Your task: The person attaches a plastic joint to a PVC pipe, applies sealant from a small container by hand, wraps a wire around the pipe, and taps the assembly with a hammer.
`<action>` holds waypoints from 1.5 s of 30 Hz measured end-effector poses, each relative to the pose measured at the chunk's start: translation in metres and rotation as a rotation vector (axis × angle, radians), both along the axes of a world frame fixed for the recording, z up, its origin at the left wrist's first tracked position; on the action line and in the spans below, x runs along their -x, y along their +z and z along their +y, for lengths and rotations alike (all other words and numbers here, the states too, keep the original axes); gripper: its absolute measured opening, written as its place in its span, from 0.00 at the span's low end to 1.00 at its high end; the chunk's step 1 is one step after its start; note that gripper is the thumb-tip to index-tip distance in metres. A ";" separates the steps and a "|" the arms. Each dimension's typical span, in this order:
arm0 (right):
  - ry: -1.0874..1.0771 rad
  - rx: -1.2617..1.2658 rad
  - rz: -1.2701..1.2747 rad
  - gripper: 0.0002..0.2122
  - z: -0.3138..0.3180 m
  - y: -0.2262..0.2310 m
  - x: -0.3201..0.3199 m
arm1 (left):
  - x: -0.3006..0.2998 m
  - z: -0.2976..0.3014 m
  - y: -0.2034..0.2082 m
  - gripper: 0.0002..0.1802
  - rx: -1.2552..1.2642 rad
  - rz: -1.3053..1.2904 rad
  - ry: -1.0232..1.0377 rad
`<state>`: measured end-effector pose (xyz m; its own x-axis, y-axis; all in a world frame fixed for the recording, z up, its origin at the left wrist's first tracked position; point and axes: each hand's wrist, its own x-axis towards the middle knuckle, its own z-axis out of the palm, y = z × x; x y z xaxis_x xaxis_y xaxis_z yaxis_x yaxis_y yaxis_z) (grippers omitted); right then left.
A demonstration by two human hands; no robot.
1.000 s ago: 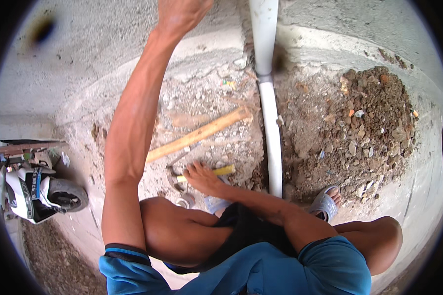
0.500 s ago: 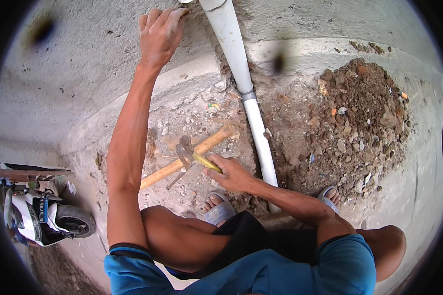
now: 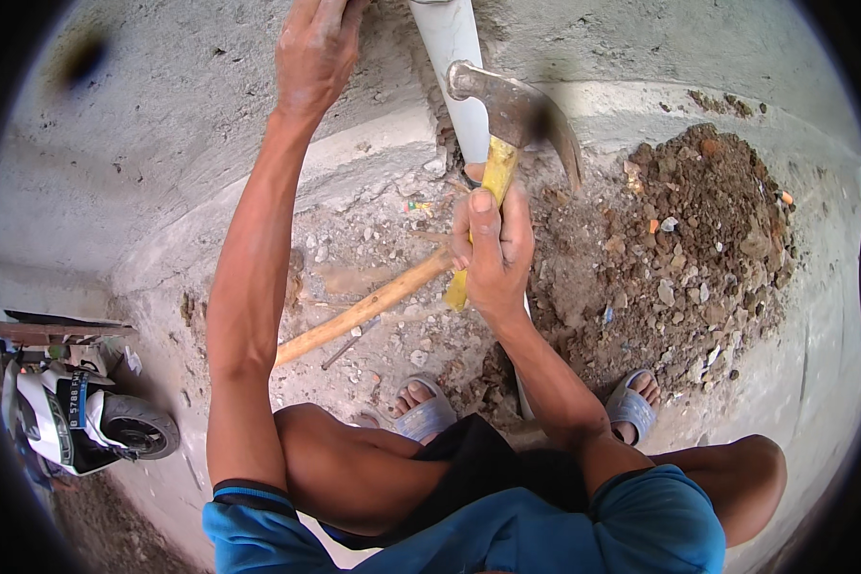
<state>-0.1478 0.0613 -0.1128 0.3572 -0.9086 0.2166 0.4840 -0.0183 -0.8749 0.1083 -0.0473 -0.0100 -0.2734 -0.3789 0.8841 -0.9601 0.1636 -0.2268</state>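
My right hand point(image 3: 496, 253) is wrapped round the yellow handle of a claw hammer point(image 3: 500, 163), thumb lying along it. The hammer is raised, its steel head in front of the white pipe point(image 3: 450, 38), with the curved claw pointing right. My left hand point(image 3: 318, 57) is stretched up against the rough grey wall, left of the pipe. Its fingers are bent and closed together; the upper picture edge cuts off their tips, so what they hold cannot be seen. Under my right hand, a wooden handle point(image 3: 368, 306) lies on the ground beside a thin metal rod point(image 3: 342, 352).
A heap of soil and rubble point(image 3: 713, 249) rises on the right. The cement wall point(image 3: 163, 115) with a low ledge runs along the far side. My sandalled feet point(image 3: 631, 409) stand on broken ground strewn with stones. A white motorbike point(image 3: 67, 421) is parked at far left.
My right hand has lifted the hammer from beside the wooden handle up and to the right, before the pipe. My left hand has moved slightly upward, its fingertips leaving the picture.
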 end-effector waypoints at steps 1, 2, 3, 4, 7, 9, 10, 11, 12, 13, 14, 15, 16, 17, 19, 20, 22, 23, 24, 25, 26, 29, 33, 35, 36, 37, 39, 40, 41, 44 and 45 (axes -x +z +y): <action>-0.026 0.020 -0.025 0.20 0.000 0.000 -0.003 | 0.000 0.002 0.002 0.13 -0.024 0.001 0.009; -0.053 0.040 -0.049 0.20 -0.001 -0.001 -0.006 | 0.001 0.003 0.003 0.13 -0.047 0.003 0.017; -0.080 0.060 -0.073 0.20 -0.002 -0.001 -0.009 | 0.003 0.005 0.002 0.13 -0.045 -0.017 0.013; -0.105 0.044 -0.088 0.20 -0.002 0.002 -0.011 | 0.003 0.006 0.001 0.13 -0.041 -0.039 0.010; -0.166 0.025 -0.095 0.21 -0.003 0.010 -0.019 | 0.003 0.008 -0.002 0.12 -0.054 -0.043 -0.016; -0.190 0.053 -0.054 0.21 -0.008 0.008 -0.026 | 0.002 0.007 -0.003 0.13 -0.061 -0.031 -0.024; -0.172 0.041 -0.081 0.22 -0.008 0.008 -0.030 | 0.000 0.006 -0.003 0.13 -0.061 -0.026 -0.020; -0.154 0.029 -0.109 0.22 -0.009 0.010 -0.034 | -0.001 0.003 -0.004 0.13 -0.062 -0.021 -0.017; -0.136 0.017 -0.136 0.22 -0.008 0.011 -0.039 | -0.003 0.000 -0.002 0.13 -0.044 -0.036 -0.038; -0.153 -0.004 -0.146 0.22 -0.006 0.014 -0.044 | -0.004 -0.004 0.001 0.14 -0.027 -0.049 -0.057; -0.178 0.017 -0.147 0.22 -0.006 0.013 -0.049 | -0.004 -0.006 0.004 0.14 -0.009 -0.062 -0.077; -0.204 0.038 -0.149 0.22 -0.008 0.011 -0.054 | -0.004 -0.006 0.004 0.14 -0.026 -0.054 -0.066; -0.228 0.058 -0.147 0.22 -0.011 0.009 -0.058 | -0.004 -0.005 0.003 0.14 -0.045 -0.043 -0.054; -0.262 0.091 -0.100 0.21 -0.016 0.009 -0.062 | -0.004 -0.004 0.002 0.14 -0.064 -0.032 -0.042; -0.307 0.143 -0.017 0.20 -0.026 0.010 -0.067 | -0.009 -0.003 0.006 0.14 -0.016 -0.127 0.000; -0.316 0.159 0.021 0.20 -0.028 0.011 -0.068 | -0.011 -0.002 0.007 0.14 0.008 -0.175 0.022; -0.295 0.166 0.075 0.20 -0.031 0.016 -0.067 | -0.009 0.004 0.001 0.13 -0.044 -0.126 -0.011; -0.290 0.143 0.064 0.19 -0.031 0.017 -0.066 | -0.006 0.006 -0.001 0.13 -0.068 -0.102 -0.029; -0.286 0.121 0.054 0.19 -0.029 0.018 -0.066 | -0.005 0.004 -0.001 0.13 -0.050 -0.114 -0.026; -0.279 0.098 0.043 0.19 -0.028 0.018 -0.068 | -0.005 0.002 -0.001 0.12 -0.031 -0.126 -0.021; -0.308 0.103 0.002 0.19 -0.027 0.015 -0.071 | -0.004 0.001 0.000 0.12 -0.013 -0.138 -0.017; -0.352 0.114 -0.048 0.19 -0.027 0.009 -0.077 | 0.008 0.000 0.001 0.10 -0.065 0.013 -0.003; -0.357 0.145 0.023 0.18 -0.029 0.007 -0.077 | 0.006 0.002 0.000 0.09 -0.073 -0.010 -0.022; -0.413 0.173 -0.004 0.18 -0.033 0.008 -0.083 | 0.004 0.003 0.001 0.09 -0.101 -0.012 0.004; -0.451 0.186 -0.034 0.19 -0.035 0.010 -0.089 | 0.003 0.003 0.001 0.09 -0.109 -0.003 0.006; -0.477 0.185 -0.061 0.19 -0.035 0.011 -0.095 | 0.003 0.002 0.000 0.09 -0.115 0.008 0.005; -0.510 0.168 -0.110 0.18 -0.034 0.013 -0.107 | 0.002 -0.001 -0.002 0.10 -0.110 0.005 -0.005; -0.514 0.166 -0.111 0.18 -0.033 0.015 -0.114 | -0.001 -0.002 -0.002 0.11 -0.098 -0.009 -0.011; -0.519 0.164 -0.112 0.17 -0.032 0.016 -0.120 | -0.003 -0.003 -0.002 0.12 -0.086 -0.022 -0.018; -0.489 0.207 0.000 0.14 -0.036 0.020 -0.132 | -0.005 -0.004 -0.002 0.12 -0.098 -0.018 -0.026; -0.456 0.229 0.062 0.13 -0.041 0.021 -0.132 | -0.004 -0.005 -0.002 0.12 -0.091 -0.004 -0.036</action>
<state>-0.0156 0.0201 -0.0923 -0.0456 -0.9067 0.4193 0.3295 -0.4098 -0.8505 0.1120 -0.0525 -0.0119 -0.2920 -0.4470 0.8455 -0.9523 0.2181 -0.2136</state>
